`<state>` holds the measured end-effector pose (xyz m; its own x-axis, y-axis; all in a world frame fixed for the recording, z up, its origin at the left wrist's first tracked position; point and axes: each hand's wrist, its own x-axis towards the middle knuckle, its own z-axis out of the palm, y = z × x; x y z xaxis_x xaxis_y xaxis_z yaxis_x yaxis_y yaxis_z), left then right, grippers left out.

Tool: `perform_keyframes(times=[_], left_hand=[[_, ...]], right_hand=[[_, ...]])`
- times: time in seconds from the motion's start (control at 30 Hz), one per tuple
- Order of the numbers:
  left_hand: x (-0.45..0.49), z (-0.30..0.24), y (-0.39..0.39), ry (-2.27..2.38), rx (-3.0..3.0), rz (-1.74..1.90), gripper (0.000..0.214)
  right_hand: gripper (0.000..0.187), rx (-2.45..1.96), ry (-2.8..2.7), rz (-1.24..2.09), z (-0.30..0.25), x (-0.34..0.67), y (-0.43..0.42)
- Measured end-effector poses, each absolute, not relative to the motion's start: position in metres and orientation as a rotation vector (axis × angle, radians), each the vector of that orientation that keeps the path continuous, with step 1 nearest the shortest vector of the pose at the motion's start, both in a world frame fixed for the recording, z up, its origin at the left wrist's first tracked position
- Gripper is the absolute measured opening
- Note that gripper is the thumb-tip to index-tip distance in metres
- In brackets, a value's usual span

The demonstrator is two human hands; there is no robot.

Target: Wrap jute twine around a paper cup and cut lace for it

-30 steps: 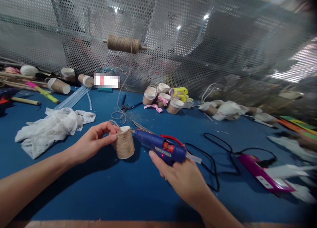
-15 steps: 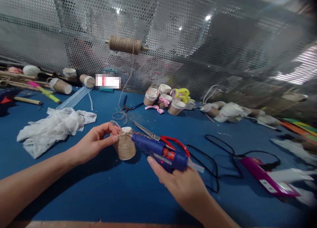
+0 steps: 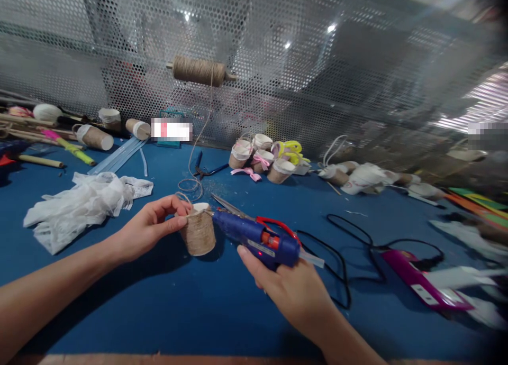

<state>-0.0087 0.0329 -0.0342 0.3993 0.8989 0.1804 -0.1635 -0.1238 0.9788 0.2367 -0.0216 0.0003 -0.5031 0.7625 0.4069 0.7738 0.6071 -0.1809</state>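
A small cup wrapped in brown twine (image 3: 199, 234) stands upright on the blue table, its white inside showing at the top. My left hand (image 3: 161, 222) is at the cup's left rim, thumb and fingers pinched on the twine (image 3: 183, 197), which runs back toward a spool. My right hand (image 3: 288, 288) is wrapped around a blue glue gun (image 3: 254, 237) with a clear glue stick out of its back. The gun's nozzle points left, close to the cup's upper right rim; whether it touches cannot be told. Behind the gun lie red-handled scissors (image 3: 278, 223), partly hidden.
A twine spool (image 3: 198, 71) hangs on the perforated metal panel. White lace (image 3: 89, 206) lies left, pliers (image 3: 204, 170) behind the cup. Decorated small cups (image 3: 281, 170) stand at the back. A purple power strip (image 3: 420, 280) and black cable (image 3: 345, 264) lie right.
The glue gun's nozzle has drawn slightly to the right along the cup's rim, and its back end has risen a little. My left hand keeps its pinch. The whole view has shifted slightly.
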Motion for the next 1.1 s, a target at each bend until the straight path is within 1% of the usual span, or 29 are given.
perform_keyframes(times=[0.1, 0.27, 0.47, 0.73, 1.0, 1.1], left_hand=[[-0.009, -0.035, 0.033, 0.714, 1.407, 1.062, 0.013], [-0.009, -0.034, 0.034, 0.725, 1.405, 1.051, 0.014], [-0.009, -0.033, 0.032, 0.743, 1.409, 1.054, 0.015], [-0.008, -0.032, 0.033, 0.743, 1.400, 1.047, 0.017], [-0.008, -0.032, 0.031, 0.732, 1.400, 1.044, 0.017], [-0.008, -0.032, 0.031, 0.746, 1.389, 1.034, 0.019]], right_hand=[[0.035, -1.158, -2.495, -0.107, 0.002, 0.237, -0.019], [0.034, -1.264, -2.437, -0.108, -0.014, 0.242, -0.014], [0.038, -1.232, -2.488, -0.196, -0.027, 0.247, -0.008], [0.031, -1.213, -2.329, 0.076, -0.011, 0.236, -0.016], [0.031, -1.177, -2.335, 0.190, 0.004, 0.223, -0.024], [0.031, -1.218, -2.288, 0.219, -0.001, 0.222, -0.025]])
